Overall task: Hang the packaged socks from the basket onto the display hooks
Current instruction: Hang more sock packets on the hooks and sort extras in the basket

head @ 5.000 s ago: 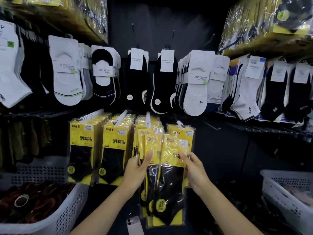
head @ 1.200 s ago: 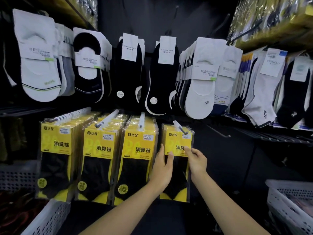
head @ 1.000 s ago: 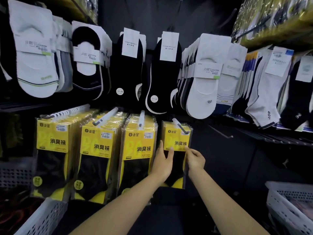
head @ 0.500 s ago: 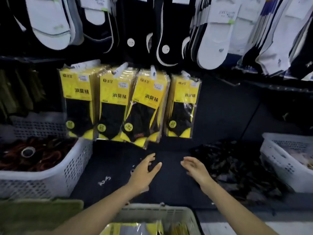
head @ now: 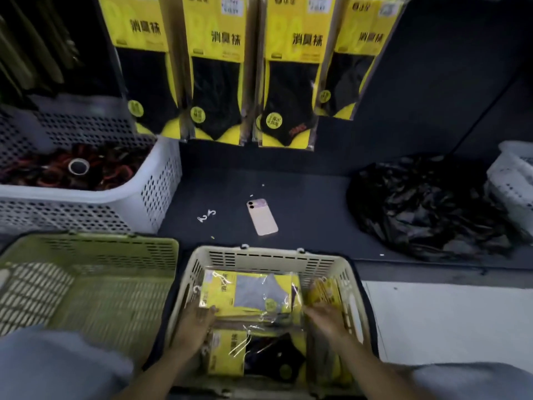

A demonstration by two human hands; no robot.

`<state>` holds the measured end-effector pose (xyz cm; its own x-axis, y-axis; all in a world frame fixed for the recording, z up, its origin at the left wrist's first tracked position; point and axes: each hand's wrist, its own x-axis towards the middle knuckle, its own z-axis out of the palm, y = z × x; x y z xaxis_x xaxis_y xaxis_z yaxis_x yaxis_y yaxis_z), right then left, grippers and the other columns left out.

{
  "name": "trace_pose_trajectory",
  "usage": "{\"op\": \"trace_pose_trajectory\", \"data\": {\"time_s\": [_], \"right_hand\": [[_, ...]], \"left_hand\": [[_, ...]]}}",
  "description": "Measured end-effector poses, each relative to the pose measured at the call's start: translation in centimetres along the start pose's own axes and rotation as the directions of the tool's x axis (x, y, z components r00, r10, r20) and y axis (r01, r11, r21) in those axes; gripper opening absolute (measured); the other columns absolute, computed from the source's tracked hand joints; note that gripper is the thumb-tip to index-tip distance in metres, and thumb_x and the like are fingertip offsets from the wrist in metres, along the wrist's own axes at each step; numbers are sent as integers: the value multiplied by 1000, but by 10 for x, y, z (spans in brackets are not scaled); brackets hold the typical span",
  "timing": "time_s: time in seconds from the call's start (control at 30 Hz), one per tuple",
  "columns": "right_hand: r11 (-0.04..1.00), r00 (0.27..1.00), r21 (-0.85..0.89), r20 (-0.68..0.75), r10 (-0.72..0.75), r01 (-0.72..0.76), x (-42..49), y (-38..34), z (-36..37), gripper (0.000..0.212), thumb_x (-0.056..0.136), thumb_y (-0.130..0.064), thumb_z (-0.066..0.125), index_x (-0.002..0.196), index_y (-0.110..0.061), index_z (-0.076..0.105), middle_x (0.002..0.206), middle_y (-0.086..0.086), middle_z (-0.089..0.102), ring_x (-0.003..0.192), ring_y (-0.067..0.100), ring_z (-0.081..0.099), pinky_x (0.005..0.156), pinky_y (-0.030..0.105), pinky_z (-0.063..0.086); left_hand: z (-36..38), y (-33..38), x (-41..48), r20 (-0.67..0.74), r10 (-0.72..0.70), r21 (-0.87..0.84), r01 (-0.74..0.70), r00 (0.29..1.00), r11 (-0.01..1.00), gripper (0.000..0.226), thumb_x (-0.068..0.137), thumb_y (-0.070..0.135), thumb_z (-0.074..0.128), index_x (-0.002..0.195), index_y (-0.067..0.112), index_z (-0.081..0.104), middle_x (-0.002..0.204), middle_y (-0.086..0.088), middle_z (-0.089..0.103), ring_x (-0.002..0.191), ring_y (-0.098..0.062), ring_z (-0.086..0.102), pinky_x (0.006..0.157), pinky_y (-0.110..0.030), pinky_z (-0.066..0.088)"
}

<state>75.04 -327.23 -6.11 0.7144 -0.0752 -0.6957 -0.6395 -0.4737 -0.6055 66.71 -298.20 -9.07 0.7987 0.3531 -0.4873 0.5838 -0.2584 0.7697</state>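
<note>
Packaged socks lay in a heap inside the cream basket, low in the middle of the view. Two packs showed their yellow faces plainly: one grey pair on top and a second pack nearer the person. More lay under and beside them, too jumbled to count.

Three other baskets stood around the cream basket. One green basket sat just to its left. One white basket stood beyond that and held dark red items and one roll of tape. A second white basket stood far off to the right. One crumpled black bag lay beyond the cream basket's right corner.

Four rows of hanging packs hung side by side above and beyond the cream basket, all yellow with black socks.

Both hands were inside the cream basket. The left hand had its fingers stretched flat against the top pack's left edge. The right hand reached in at the right of the heap, too blurred to tell its grip.

One pink phone lay just beyond the cream basket's far rim, with two small white loose hooks to the phone's left.
</note>
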Motion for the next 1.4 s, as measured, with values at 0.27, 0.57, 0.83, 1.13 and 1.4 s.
{"op": "trace_pose_trajectory", "data": {"time_s": [0.27,0.57,0.83,1.13,1.4], "right_hand": [[997,998,60,57,38,-41,29,4,18,54,91,-32,62,136,-7,46,134,12,52,110,27,55,85,31,45],[990,991,68,63,116,-120,46,14,29,80,85,-50,63,148,-14,30,151,11,35,133,32,41,98,38,38],[977,990,171,85,112,-125,50,11,18,83,82,-41,70,147,-8,31,149,12,37,134,32,39,98,38,36],[995,966,101,259,-20,-7,22,2,11,61,76,-27,78,125,2,56,128,20,59,110,27,60,92,38,49],[869,836,112,237,-495,483,-39,-106,-3,86,58,-63,73,132,-33,42,134,-14,45,123,4,46,102,26,42]], "left_hand": [[8,15,2,-12,-150,-73,149,989,986,16,96,24,52,105,13,60,109,-12,65,98,-24,60,89,-35,48],[22,21,6,33,-293,-89,295,955,951,36,96,29,51,119,2,59,121,-17,62,109,-29,58,91,-37,45],[12,22,6,166,-418,-153,442,893,884,46,81,50,62,107,13,64,107,-9,65,102,-25,61,95,-37,47],[-9,67,-3,123,-180,-646,216,976,732,50,79,29,71,118,7,50,118,-15,61,95,-27,65,72,-32,52],[-45,157,-26,-38,76,-537,-84,996,839,21,79,25,73,96,16,64,95,-7,69,85,-22,65,86,-35,48]]}}
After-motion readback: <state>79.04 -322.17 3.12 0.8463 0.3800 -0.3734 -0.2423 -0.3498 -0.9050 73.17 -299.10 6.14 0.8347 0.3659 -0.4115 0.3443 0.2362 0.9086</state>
